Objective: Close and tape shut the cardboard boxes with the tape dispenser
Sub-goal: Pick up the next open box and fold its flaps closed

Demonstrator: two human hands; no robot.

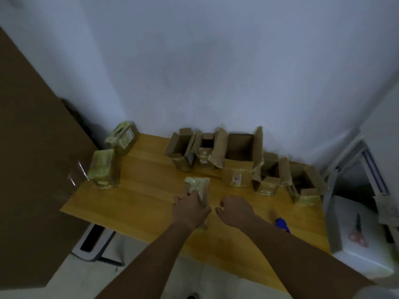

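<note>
My left hand [191, 207] grips the taped box [197, 187] to shift it aside; my right hand [234, 209], just beside the box, hangs loosely curled, empty

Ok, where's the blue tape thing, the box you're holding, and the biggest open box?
Tape dispenser [282, 225], head view, blue body.
Taped box [197, 185], head view, top face.
Biggest open box [239, 147], head view, inner back wall.
</note>
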